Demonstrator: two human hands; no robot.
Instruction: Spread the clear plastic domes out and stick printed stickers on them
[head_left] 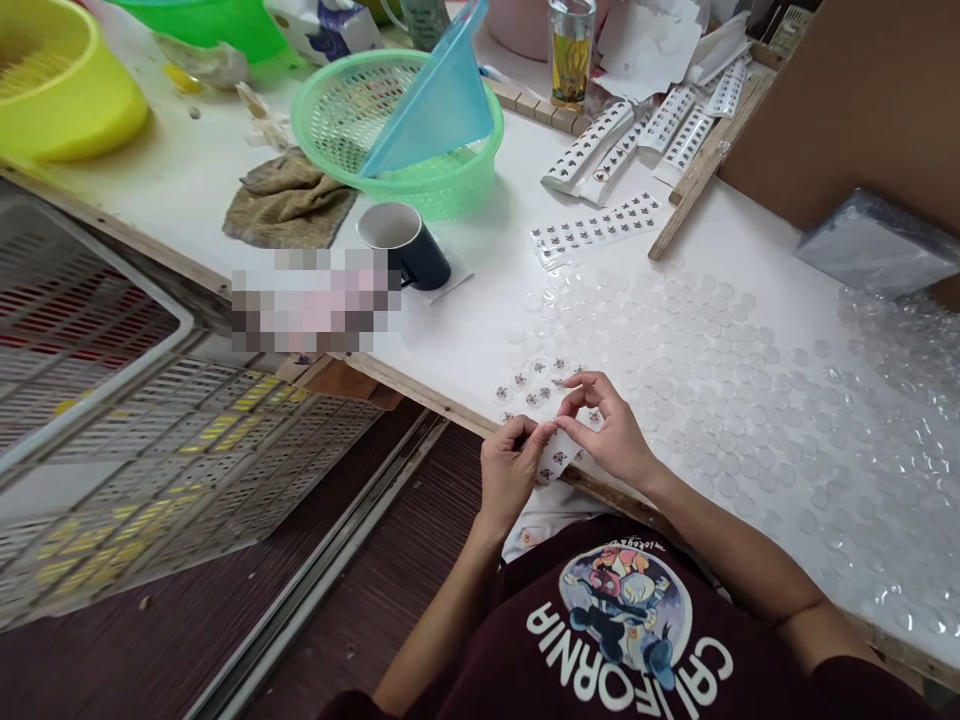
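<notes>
At the table's front edge, my left hand (516,462) pinches a small sheet of printed stickers (559,462) between thumb and fingers. My right hand (611,430) meets it from the right, thumb and index finger closed in a pinch at the sheet's upper side. Whatever lies between those right fingertips is too small to make out. Just beyond both hands, several clear round discs bear small dark animal-face stickers (532,398). Plain clear discs (675,340) spread over the white table to the right.
Sticker strips (592,228) lie behind the discs, near a wooden bar (697,190). A dark mug (424,255), a brown cloth (289,200) and a green basket (465,190) holding a blue one stand left. A glass of drink (570,60) is at the back. Plastic crates (187,450) fill the lower left.
</notes>
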